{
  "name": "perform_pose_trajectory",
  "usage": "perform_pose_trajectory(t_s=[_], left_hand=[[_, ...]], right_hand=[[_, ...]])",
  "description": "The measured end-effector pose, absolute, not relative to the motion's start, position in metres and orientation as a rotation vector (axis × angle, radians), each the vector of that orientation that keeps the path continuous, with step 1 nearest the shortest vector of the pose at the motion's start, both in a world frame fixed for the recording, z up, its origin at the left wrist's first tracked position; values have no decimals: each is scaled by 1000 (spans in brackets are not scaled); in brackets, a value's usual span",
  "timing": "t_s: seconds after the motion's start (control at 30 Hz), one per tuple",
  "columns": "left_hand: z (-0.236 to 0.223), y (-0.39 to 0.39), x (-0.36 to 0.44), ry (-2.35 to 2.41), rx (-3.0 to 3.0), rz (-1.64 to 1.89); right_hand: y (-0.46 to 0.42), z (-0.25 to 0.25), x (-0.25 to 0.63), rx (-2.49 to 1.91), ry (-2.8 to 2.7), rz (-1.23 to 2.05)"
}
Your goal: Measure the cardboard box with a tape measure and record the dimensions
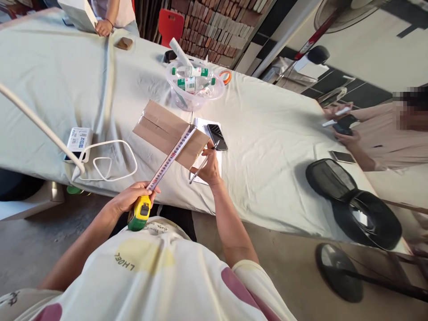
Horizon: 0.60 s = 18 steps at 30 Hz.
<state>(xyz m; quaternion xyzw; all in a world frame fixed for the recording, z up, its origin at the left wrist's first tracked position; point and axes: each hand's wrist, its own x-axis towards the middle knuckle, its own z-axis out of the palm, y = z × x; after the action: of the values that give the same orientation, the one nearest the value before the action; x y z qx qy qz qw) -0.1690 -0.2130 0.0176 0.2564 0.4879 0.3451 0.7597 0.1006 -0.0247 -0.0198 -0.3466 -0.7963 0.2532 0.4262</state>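
My left hand (133, 196) is closed around the yellow and green tape measure (141, 213) near the table's front edge. Its extended blade (172, 157) lies slantwise across a brown cardboard box (163, 129), with the hooked end at the box's far edge. A pen (199, 170) is held in my right hand (210, 167), whose fingers also touch the right end of the box. Partly under the box and that hand lies a white paper pad (216, 157). On the pad's right side rests a black phone (217, 136).
Behind the box stands a clear plastic basin (180, 96) of bottles, beside orange-handled scissors or tape (225, 77). To the left are a white power box (79, 141) and cable (125, 141). An open black case (334, 180) lies right. Two other people are at the table's edges.
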Motion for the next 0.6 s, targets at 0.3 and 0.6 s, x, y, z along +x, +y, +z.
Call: perform_pose_trajectory(t_s=[0.3,0.6], left_hand=[[60,-191,-178,1197,858,504],[90,-137,-218,1245,1315,198]], right_hand=[[-31,15,125,-964,-1833,857],[-48,59,162,-1077,-1801,1125]])
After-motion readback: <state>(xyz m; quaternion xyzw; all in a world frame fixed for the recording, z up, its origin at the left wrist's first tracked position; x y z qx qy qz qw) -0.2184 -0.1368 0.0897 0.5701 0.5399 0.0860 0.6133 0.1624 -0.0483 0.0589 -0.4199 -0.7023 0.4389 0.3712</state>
